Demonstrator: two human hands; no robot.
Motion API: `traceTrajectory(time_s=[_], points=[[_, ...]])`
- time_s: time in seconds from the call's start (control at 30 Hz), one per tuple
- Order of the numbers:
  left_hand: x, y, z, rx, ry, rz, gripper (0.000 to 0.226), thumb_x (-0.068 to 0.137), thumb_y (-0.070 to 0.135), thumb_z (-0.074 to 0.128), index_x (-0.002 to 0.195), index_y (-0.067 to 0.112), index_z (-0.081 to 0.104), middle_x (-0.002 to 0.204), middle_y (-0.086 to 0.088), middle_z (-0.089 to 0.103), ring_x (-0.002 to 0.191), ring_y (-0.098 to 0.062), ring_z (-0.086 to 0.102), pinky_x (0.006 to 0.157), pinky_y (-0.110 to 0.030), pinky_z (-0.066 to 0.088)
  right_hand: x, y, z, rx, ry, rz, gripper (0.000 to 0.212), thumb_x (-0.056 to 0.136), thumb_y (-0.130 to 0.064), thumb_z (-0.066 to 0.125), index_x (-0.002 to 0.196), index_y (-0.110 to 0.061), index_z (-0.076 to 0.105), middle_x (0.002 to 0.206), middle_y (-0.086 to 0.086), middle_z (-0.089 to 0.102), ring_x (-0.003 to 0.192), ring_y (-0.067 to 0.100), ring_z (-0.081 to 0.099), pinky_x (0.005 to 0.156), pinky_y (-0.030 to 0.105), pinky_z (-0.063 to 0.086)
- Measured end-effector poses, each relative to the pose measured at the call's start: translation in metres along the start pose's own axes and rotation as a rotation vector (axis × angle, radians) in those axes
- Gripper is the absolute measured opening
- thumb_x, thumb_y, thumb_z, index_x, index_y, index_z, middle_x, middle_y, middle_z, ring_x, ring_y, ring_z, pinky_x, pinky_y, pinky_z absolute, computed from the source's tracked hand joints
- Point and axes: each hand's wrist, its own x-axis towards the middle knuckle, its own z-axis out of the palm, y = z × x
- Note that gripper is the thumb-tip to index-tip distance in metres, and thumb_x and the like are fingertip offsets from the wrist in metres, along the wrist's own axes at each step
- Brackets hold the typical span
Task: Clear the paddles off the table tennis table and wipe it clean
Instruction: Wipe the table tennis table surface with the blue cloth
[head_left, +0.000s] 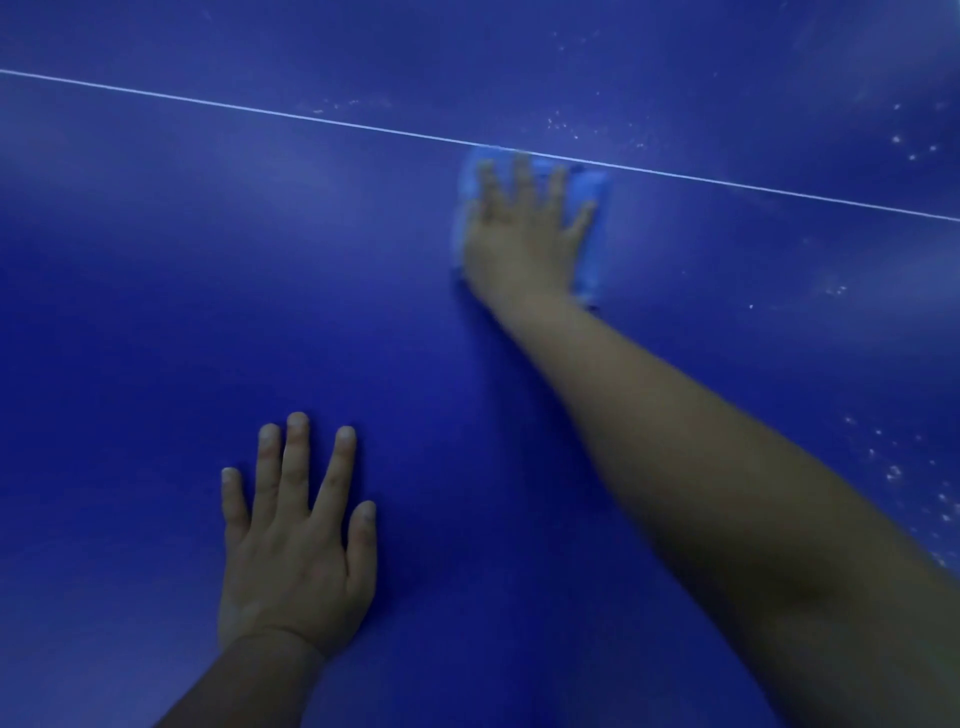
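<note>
We're over the blue table (156, 312), which fills the view, no edge showing, with bare surface all around both hands. A thin white line (260, 110) crosses it. Our right hand (524, 234) presses flat, fingers spread, on a light blue cloth (589, 234) touching that line. Our left hand (296, 551) rests flat, fingers straight. White specks (893, 473) dot the right side. The cloth is blurred and mostly covered.

Blurred right hand (522, 228) over most of the blurred cloth (589, 228)
</note>
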Motion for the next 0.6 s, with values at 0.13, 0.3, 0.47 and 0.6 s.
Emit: traceTrajectory(time_s=[0.13, 0.3, 0.47, 0.6], points=[[0.0, 0.0, 0.0, 0.003, -0.007, 0.006, 0.065, 0.099, 0.047, 0.024, 0.158, 0.02, 0.021, 0.167, -0.011, 0.01, 0.155, -0.031, 0.006, 0.122, -0.058, 0.006, 0.01, 0.074, -0.018, 0.058, -0.016, 0.335, 0.055, 0.105, -0.046, 0.016, 0.159, -0.037, 0.014, 0.169, -0.004, 0.005, 0.154, 0.035, -0.004, 0.117, 0.068, -0.003], [0.0, 0.001, 0.0, 0.006, -0.003, 0.016, 0.065, 0.098, 0.046, 0.025, 0.157, 0.02, 0.023, 0.166, -0.012, 0.014, 0.154, -0.032, 0.009, 0.121, -0.059, 0.008, -0.013, -0.001, 0.001, 0.034, 0.014, 0.213, 0.054, 0.105, -0.044, 0.022, 0.159, -0.037, 0.018, 0.169, -0.004, 0.007, 0.154, 0.037, -0.003, 0.115, 0.067, -0.008], [0.0, 0.001, 0.002, -0.005, 0.009, 0.012, 0.066, 0.097, 0.046, 0.026, 0.157, 0.02, 0.024, 0.166, -0.011, 0.014, 0.154, -0.031, 0.008, 0.122, -0.056, 0.003, -0.005, -0.048, 0.008, 0.051, -0.088, -0.074, 0.056, 0.104, -0.044, 0.022, 0.159, -0.036, 0.016, 0.169, -0.003, 0.004, 0.154, 0.036, -0.006, 0.113, 0.068, -0.011], [0.0, 0.0, 0.001, -0.034, 0.002, -0.002, 0.066, 0.097, 0.047, 0.025, 0.157, 0.021, 0.023, 0.166, -0.012, 0.014, 0.155, -0.03, 0.005, 0.122, -0.056, 0.002, 0.01, 0.079, -0.008, -0.049, 0.027, 0.155, 0.051, 0.106, -0.048, 0.022, 0.157, -0.041, 0.022, 0.168, -0.006, 0.014, 0.154, 0.032, 0.006, 0.116, 0.068, 0.001]])
